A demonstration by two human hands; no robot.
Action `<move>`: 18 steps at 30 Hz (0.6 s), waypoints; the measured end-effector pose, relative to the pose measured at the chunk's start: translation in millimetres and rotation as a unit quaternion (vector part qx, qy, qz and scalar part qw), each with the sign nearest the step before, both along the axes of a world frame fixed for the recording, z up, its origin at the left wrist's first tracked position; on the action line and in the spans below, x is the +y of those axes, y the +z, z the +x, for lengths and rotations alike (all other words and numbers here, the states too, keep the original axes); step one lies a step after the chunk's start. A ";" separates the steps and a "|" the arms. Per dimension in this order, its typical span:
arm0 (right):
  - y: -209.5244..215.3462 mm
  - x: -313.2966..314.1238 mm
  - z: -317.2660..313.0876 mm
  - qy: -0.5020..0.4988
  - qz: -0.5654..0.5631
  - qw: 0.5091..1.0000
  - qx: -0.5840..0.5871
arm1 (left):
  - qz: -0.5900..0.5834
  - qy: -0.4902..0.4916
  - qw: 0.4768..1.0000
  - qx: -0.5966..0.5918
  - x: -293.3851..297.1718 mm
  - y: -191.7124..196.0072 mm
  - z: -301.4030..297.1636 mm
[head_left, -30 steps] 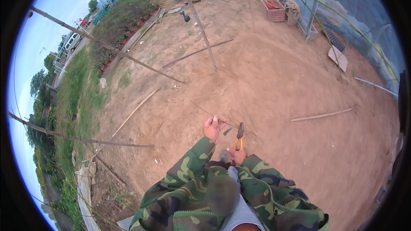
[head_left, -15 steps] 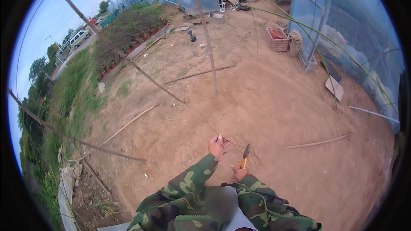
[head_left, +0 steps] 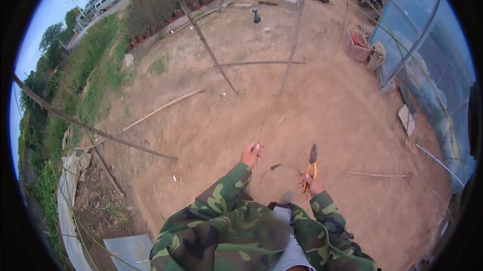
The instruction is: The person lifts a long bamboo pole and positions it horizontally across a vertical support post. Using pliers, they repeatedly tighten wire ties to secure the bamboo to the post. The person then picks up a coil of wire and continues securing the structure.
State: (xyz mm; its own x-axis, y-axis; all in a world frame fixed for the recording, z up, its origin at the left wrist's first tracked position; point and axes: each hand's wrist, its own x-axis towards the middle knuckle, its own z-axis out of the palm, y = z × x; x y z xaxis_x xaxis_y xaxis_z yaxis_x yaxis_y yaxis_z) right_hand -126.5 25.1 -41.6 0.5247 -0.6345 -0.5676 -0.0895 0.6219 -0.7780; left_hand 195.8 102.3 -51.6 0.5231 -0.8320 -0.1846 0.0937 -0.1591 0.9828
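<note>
I see the left hand (head_left: 250, 154) pinching a thin wire (head_left: 261, 132) upright to keep it taut, right hand (head_left: 313, 184) gripping orange-handled pliers (head_left: 311, 163) nose-up, ready nearby.

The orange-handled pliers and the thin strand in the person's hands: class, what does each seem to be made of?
Orange-handled pliers in the right hand: dark, dull metal jaws, apparently plastic-coated grips. Thin strand pinched by the left hand: probably stiff wire, since it stands straight and hair-thin.
</note>
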 end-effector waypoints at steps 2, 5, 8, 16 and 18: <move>44.6 18.7 53.8 0.022 -0.018 0.999 0.039 | 0.013 0.020 0.999 0.025 22.8 -3.2 32.0; 47.4 26.0 115.3 0.092 -0.084 0.987 0.098 | 0.017 -0.008 1.000 0.005 41.2 0.6 72.4; 59.8 36.9 186.2 0.167 -0.151 0.964 0.139 | 0.001 -0.050 0.996 -0.074 70.7 19.2 117.6; 91.2 20.9 311.5 0.349 -0.302 0.874 0.153 | -0.025 -0.072 0.991 -0.111 137.1 33.1 211.0; 97.2 14.6 337.9 0.382 -0.354 0.837 0.171 | -0.009 -0.070 0.991 -0.113 148.0 37.6 225.9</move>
State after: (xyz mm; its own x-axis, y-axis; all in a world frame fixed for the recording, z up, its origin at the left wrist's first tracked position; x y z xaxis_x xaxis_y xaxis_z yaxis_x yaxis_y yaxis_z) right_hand 211.5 39.6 55.6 0.8145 -0.4293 -0.3902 -0.5422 -0.3240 -0.7753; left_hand 421.7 250.3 -13.9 0.4279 -0.9019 -0.0597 -0.1516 -0.1368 0.9789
